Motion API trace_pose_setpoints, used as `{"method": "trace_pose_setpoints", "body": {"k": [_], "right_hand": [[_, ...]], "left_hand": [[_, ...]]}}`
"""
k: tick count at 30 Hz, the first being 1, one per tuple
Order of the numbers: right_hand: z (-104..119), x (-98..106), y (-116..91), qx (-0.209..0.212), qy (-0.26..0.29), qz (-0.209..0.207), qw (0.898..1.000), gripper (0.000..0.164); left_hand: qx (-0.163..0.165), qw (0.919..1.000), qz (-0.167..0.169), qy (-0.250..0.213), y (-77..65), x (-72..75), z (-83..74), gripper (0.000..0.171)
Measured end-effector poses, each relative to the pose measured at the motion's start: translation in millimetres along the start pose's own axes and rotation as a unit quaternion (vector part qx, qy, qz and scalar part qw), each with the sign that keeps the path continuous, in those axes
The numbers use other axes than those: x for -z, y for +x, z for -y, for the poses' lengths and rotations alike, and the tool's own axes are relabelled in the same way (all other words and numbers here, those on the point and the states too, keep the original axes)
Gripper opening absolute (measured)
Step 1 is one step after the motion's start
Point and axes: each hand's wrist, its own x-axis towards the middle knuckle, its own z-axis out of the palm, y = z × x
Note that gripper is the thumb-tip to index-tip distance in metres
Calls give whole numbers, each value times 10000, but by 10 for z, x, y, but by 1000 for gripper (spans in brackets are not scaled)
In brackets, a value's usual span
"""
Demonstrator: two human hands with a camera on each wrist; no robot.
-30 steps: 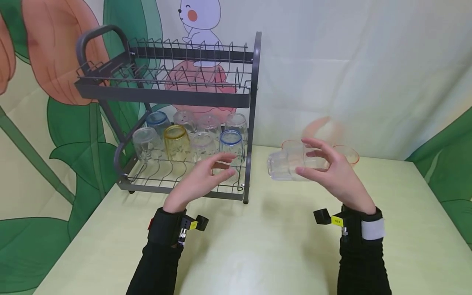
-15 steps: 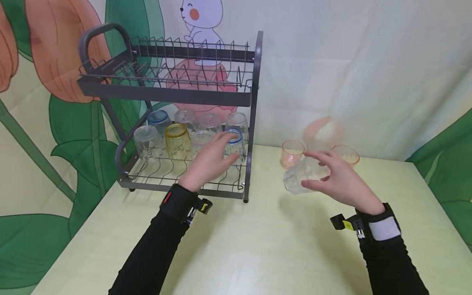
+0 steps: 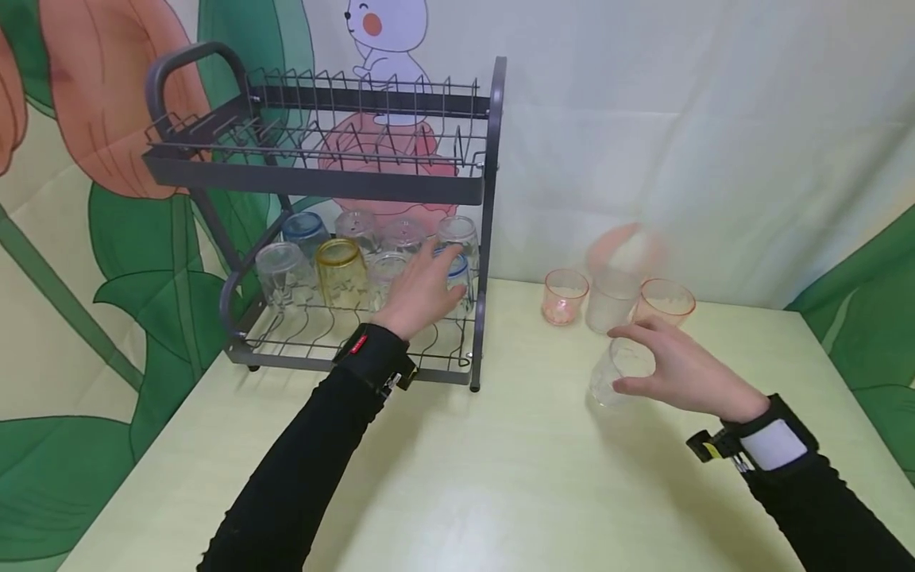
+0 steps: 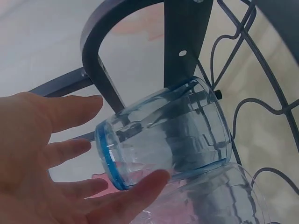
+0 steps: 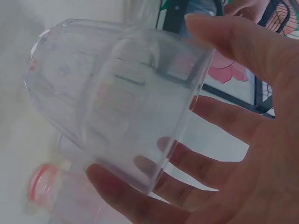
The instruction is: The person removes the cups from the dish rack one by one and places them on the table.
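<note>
My right hand [image 3: 679, 369] holds a clear glass [image 5: 117, 112] above the table, tilted, with thumb and fingers on opposite sides near its wide end. On the rack's lower tier stands an upside-down glass with a blue ring [image 4: 163, 135]. My left hand [image 3: 422, 294] reaches around that one, fingers spread. In the left wrist view its thumb [image 4: 77, 112] is apart from the glass, while one finger overlaps its lower edge; contact there is unclear. Beside it stand a yellow glass [image 3: 343, 274], a dark-blue glass [image 3: 305, 230] and several clear ones.
The two-tier dark rack [image 3: 314, 183] stands on the left of the pale table [image 3: 515, 477]. At the back right are two orange-rimmed glasses, one small [image 3: 565, 298] and one wider [image 3: 666, 300], with a clear glass [image 3: 611, 302] between them. A printed curtain hangs behind.
My right hand has carried the clear glass to the right and nearer to me, revealing the glasses behind. My left hand has moved up and right to the blue-ringed glass.
</note>
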Motion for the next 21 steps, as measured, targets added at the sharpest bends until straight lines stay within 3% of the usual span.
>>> {"method": "trace_pose_setpoints", "body": {"k": [12, 21], "right_hand": [[-605, 224, -182, -852, -284, 368, 9953, 73], [-986, 344, -99, -1134, -459, 472, 9914, 72]], "left_hand": [[338, 9993, 163, -53, 115, -78, 29, 69], [451, 9987, 243, -26, 174, -127, 65, 74]]}}
